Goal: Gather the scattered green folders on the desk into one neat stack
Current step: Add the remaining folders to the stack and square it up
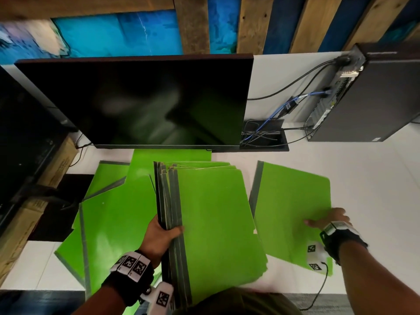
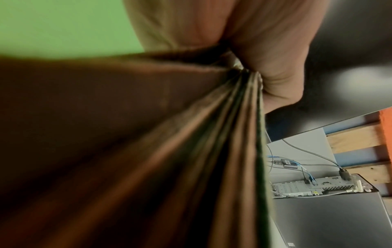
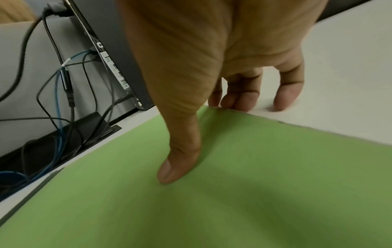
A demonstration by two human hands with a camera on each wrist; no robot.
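Note:
My left hand [image 1: 163, 233] grips a thick stack of green folders [image 1: 216, 212] by their dark spines, holding it tilted over the desk's middle. In the left wrist view the left hand [image 2: 275, 75] clamps the blurred spines [image 2: 212, 151]. A single green folder [image 1: 291, 201] lies flat to the right. My right hand [image 1: 327, 221] is at its right edge. In the right wrist view, the right hand [image 3: 207, 137] has its thumb on top of that folder [image 3: 254, 184], and the fingertips [image 3: 239, 102] curl down at the edge onto the desk. Several loose green folders [image 1: 106, 219] lie overlapped at the left.
A dark monitor [image 1: 147, 98] stands behind the folders. A black computer case [image 1: 375, 94] lies at the back right, its cables running into a desk cable box [image 1: 263, 135]. Cardboard boxes [image 1: 34, 201] sit off the left edge. The white desk [image 1: 368, 183] shows bare at the right.

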